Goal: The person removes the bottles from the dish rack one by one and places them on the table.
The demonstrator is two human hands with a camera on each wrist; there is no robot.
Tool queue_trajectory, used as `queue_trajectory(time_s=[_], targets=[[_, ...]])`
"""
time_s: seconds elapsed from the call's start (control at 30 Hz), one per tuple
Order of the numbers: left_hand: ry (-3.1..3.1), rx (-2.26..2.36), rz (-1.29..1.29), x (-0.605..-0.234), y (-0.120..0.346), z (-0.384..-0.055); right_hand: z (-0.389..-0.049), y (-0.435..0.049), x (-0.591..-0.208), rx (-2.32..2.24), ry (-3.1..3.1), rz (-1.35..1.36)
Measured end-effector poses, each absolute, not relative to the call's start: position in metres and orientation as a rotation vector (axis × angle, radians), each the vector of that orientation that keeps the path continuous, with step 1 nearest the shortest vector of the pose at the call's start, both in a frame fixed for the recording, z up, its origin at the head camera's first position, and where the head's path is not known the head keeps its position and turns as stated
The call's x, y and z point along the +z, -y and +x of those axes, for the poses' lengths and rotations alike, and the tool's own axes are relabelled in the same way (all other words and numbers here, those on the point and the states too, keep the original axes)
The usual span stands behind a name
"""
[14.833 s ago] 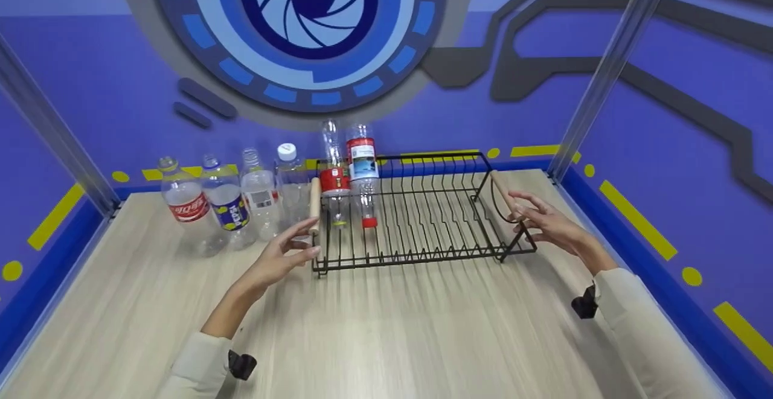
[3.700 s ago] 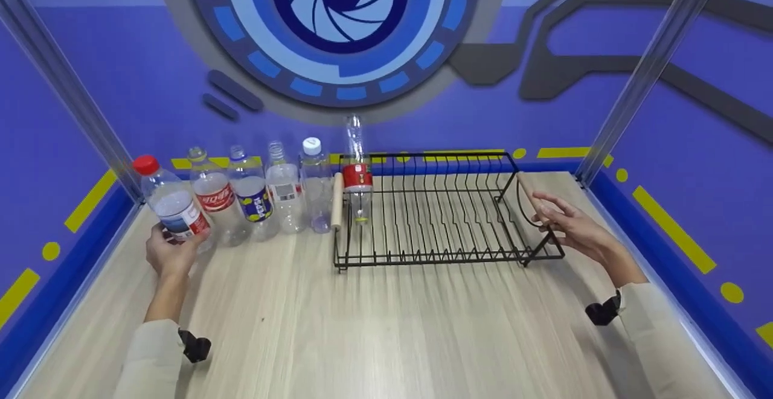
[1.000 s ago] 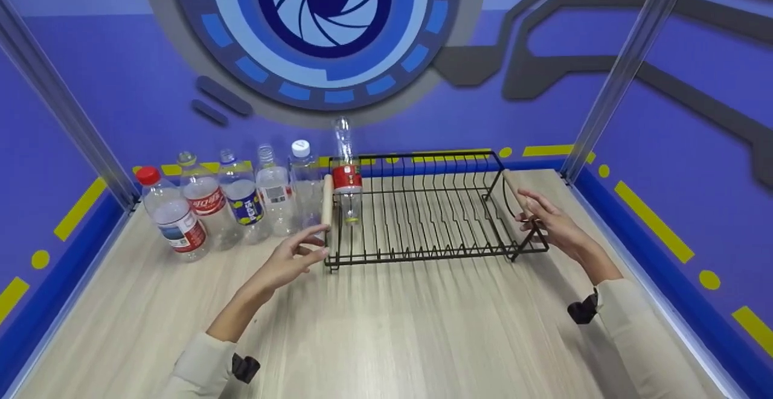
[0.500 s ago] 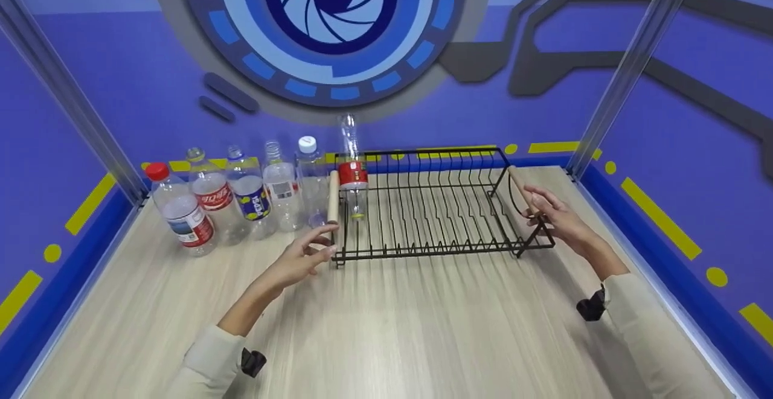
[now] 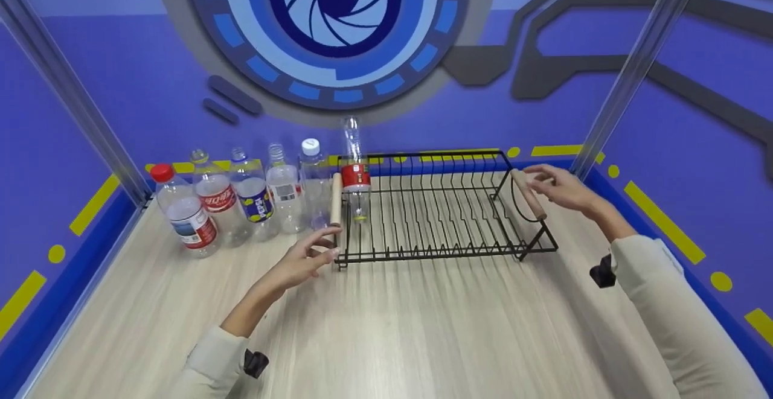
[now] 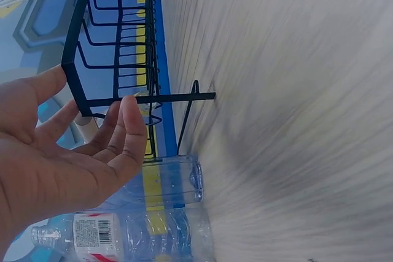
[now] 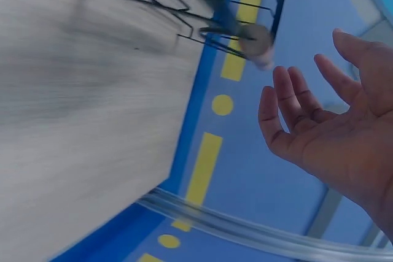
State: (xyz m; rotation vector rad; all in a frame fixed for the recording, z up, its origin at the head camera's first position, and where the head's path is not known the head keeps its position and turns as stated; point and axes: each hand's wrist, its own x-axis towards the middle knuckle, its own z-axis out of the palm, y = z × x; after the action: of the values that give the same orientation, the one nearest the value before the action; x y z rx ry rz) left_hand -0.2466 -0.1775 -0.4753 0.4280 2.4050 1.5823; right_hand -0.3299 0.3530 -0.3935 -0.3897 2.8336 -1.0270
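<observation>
A black wire dish rack [image 5: 435, 258] with a wooden handle at each end stands on the table. At its left end, my left hand [image 5: 293, 263] grips the end frame near the front corner, below the left handle [image 5: 336, 201]. In the left wrist view, the thumb meets the frame's corner and the fingers curl beside the bars. My right hand [image 5: 563, 189] is by the back of the right handle [image 5: 528, 195], fingers loosely bent and holding nothing. In the right wrist view, its fingertips are apart from that handle's end. One empty plastic bottle [image 5: 356, 177] with a red label sits upside down in the rack's left slots.
Several empty plastic bottles stand upright in a row left of the rack: a red-capped one [image 5: 187, 221], a Coca-Cola bottle [image 5: 218, 200], a Pepsi bottle [image 5: 255, 201], one with a barcode label [image 5: 285, 191] and a white-capped one [image 5: 314, 188]. Blue walls [image 5: 410, 121] enclose the table.
The red-capped bottle left the rack; my left hand stood it at the row's left end, then returned to the rack. My right hand has just lifted off the right handle, moving back.
</observation>
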Motion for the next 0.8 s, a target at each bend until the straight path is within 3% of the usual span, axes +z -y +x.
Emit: queue_trajectory(time_s=[0.2, 0.47, 0.8], targets=[[-2.391, 1.584, 0.424, -0.477, 0.177, -0.249, -0.343, -0.323, -0.372, -0.875, -2.891, -0.496], [-2.4, 1.567, 0.434, -0.473, 0.177, -0.249, -0.361, -0.273, -0.374, -0.746, -2.91, -0.715], [-2.392, 1.573, 0.444, -0.471, 0.179, -0.246, -0.391, -0.204, -0.382, -0.726, -2.795, -0.659]])
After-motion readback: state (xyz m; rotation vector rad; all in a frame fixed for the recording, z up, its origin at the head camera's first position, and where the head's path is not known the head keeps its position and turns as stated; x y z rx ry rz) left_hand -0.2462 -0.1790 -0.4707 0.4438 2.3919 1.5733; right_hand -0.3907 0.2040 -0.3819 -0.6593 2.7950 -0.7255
